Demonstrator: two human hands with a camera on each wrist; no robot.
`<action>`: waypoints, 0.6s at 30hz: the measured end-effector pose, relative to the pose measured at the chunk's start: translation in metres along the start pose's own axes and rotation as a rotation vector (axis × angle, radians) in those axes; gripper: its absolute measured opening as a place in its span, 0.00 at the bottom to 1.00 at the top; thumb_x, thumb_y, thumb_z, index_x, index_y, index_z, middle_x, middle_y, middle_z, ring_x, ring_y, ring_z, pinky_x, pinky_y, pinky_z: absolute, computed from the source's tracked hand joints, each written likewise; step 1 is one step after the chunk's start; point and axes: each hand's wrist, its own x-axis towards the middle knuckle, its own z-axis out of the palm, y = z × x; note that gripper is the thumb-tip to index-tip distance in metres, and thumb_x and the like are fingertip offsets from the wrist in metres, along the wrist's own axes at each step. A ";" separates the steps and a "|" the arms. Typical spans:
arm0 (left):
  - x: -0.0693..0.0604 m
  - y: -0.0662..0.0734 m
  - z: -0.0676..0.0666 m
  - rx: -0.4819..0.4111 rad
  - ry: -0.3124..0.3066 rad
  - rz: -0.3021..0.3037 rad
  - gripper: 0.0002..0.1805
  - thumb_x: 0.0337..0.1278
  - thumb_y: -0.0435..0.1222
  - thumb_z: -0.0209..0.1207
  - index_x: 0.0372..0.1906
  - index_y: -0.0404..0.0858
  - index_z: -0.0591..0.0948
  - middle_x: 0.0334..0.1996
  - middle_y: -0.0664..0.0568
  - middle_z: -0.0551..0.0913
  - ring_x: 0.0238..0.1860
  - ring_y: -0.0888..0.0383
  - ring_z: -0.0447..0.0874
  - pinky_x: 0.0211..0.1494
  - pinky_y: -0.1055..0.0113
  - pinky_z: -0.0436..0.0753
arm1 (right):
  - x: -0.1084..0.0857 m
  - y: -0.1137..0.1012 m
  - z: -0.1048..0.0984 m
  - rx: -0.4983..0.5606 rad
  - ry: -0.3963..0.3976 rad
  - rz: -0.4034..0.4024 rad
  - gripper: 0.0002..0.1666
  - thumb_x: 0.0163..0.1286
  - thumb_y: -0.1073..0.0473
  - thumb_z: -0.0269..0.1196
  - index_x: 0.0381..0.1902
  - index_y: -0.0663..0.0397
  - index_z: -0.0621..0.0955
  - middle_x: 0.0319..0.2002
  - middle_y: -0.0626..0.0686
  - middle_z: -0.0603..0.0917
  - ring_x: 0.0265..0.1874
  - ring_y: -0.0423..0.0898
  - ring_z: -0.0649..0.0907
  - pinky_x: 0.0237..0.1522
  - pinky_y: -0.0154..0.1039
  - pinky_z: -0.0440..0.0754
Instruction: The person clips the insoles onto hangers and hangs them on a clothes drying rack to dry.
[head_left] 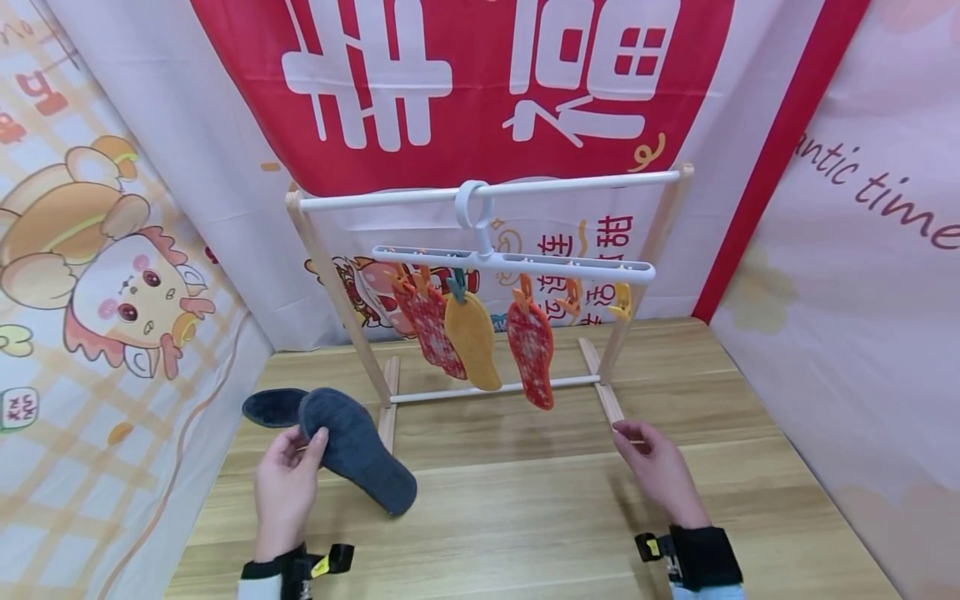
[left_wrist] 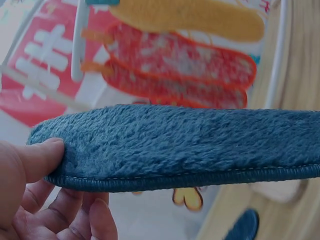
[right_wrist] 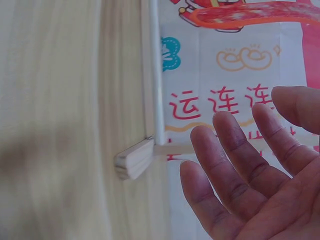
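Observation:
My left hand (head_left: 285, 487) pinches the heel or toe end of a fuzzy dark blue insole (head_left: 360, 450), thumb on top and fingers beneath. In the left wrist view the plush insole (left_wrist: 190, 142) stretches rightward from the thumb. A second dark blue insole (head_left: 272, 407) lies on the table behind that hand. My right hand (head_left: 660, 471) holds nothing; its fingers are loosely bent near the rack's right foot. From a pale clip hanger (head_left: 577, 265) hang a yellow insole (head_left: 471, 342), a red insole (head_left: 531, 354) and two more red insoles (head_left: 435, 329) at the left.
A wooden rack with a white top rail (head_left: 390, 198) carries the hanger by its ring hook (head_left: 468, 204). An orange clip (head_left: 572, 296) and a yellow clip (head_left: 622, 302) hang without insoles. Printed cloth (head_left: 172, 92) encloses the wooden table (head_left: 480, 533) at the back and sides.

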 end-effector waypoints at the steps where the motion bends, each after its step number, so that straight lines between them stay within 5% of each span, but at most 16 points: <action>1: -0.001 0.003 0.004 -0.015 -0.008 0.019 0.21 0.65 0.46 0.63 0.52 0.33 0.80 0.42 0.48 0.83 0.35 0.65 0.81 0.36 0.77 0.80 | 0.001 -0.003 -0.001 0.001 0.002 -0.014 0.16 0.75 0.55 0.61 0.54 0.59 0.81 0.47 0.57 0.85 0.45 0.51 0.84 0.47 0.40 0.80; 8: -0.007 0.025 0.026 -0.089 -0.093 0.129 0.20 0.65 0.44 0.63 0.51 0.33 0.80 0.41 0.45 0.83 0.37 0.61 0.81 0.38 0.76 0.79 | 0.014 -0.021 -0.006 0.023 -0.017 -0.073 0.19 0.76 0.53 0.59 0.57 0.59 0.79 0.50 0.59 0.84 0.47 0.54 0.83 0.51 0.51 0.80; 18: -0.014 0.044 0.066 -0.131 -0.227 0.199 0.18 0.64 0.44 0.65 0.48 0.35 0.82 0.37 0.45 0.83 0.33 0.56 0.81 0.32 0.72 0.79 | 0.027 -0.066 -0.015 0.021 -0.019 -0.176 0.20 0.75 0.52 0.60 0.59 0.58 0.78 0.49 0.57 0.84 0.48 0.52 0.82 0.51 0.54 0.81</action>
